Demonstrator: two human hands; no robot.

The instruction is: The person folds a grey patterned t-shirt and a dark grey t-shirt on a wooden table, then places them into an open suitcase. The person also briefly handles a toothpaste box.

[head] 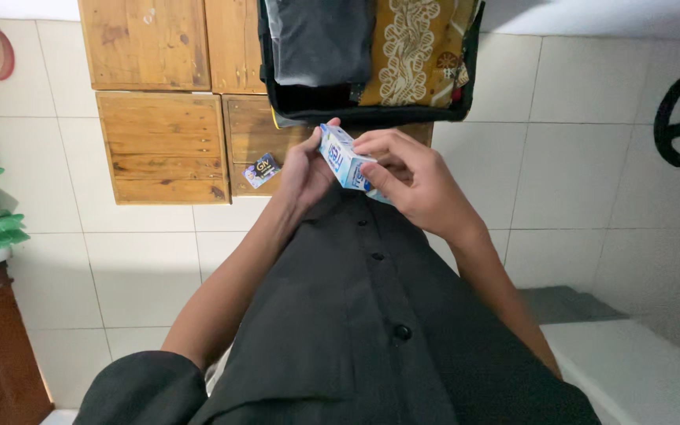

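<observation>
Small blue-white carton (345, 160) — clamped between both hands, left (304, 175), right (412, 179), chest-high

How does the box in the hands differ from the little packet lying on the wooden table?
The blue-and-white box is the larger of the two, while the small packet is dark and flat. The box is held off the table, tilted, between the left hand and the right hand; the packet lies untouched on the wooden table. Both carry printed colour.
</observation>
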